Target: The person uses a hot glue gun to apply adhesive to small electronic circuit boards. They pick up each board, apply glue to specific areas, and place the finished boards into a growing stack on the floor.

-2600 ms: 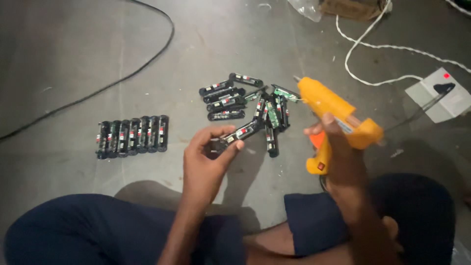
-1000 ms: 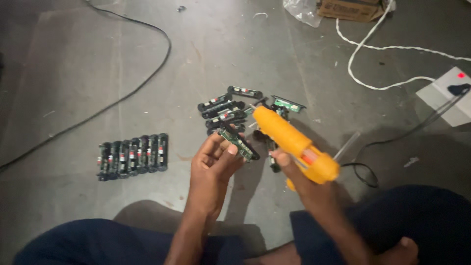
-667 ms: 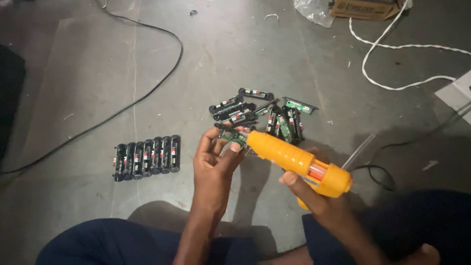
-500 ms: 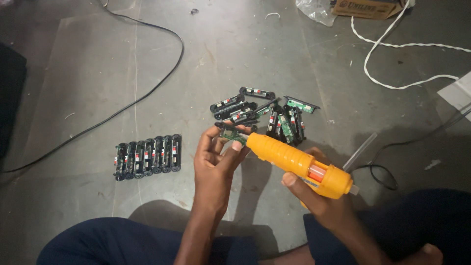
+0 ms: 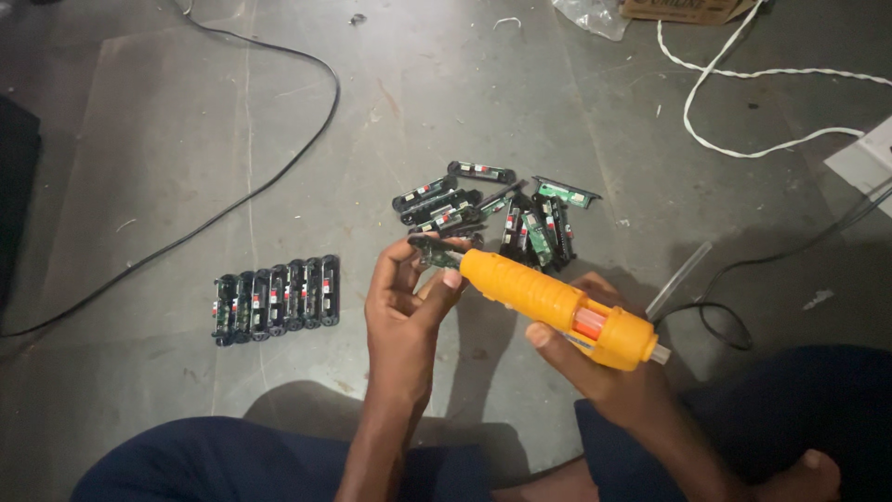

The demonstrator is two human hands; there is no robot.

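- Left hand (image 5: 401, 311): we note its grip clamped on a small circuit module (image 5: 429, 251), held above the floor (image 5: 139, 139) near frame centre.
- Right hand (image 5: 604, 372): we log its grip closed around an orange glue gun (image 5: 557, 305), whose nozzle meets the module at 10 o'clock.
- Loose pile of modules (image 5: 502, 209): 12 o'clock of the hands.
- Neat row of modules (image 5: 276, 298): 9 o'clock.
- Black cable (image 5: 279, 177) and white cord (image 5: 743, 93): on the floor.
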